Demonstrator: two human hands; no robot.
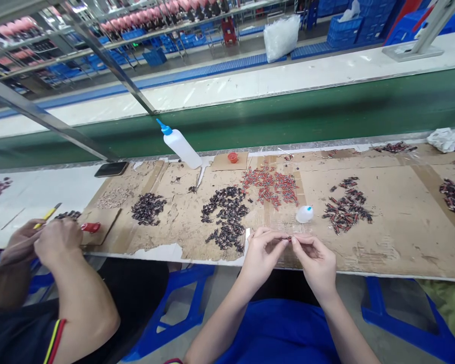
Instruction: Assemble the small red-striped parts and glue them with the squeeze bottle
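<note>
At the front edge of the cardboard, my left hand (263,253) and my right hand (317,259) meet fingertip to fingertip. Both are closed in a pinch on a small dark reddish part (289,239); its exact kind is too small to make out, and the fingertips hide most of it. Just beyond my hands stands a small white squeeze bottle (304,214) with a blue tip. Left of it lies a pile of small black pieces (227,217), and behind is a spread of thin red pieces (271,186). A pile of black-and-red pieces (348,207) lies to the right.
A large white bottle (182,147) with a blue nozzle leans near the back, beside a red cap (233,157) on cardboard. At left a co-worker's hands (56,237) hold a yellow tool (47,216). A phone (111,169) lies near a metal post. A green wall (288,111) bounds the table's back.
</note>
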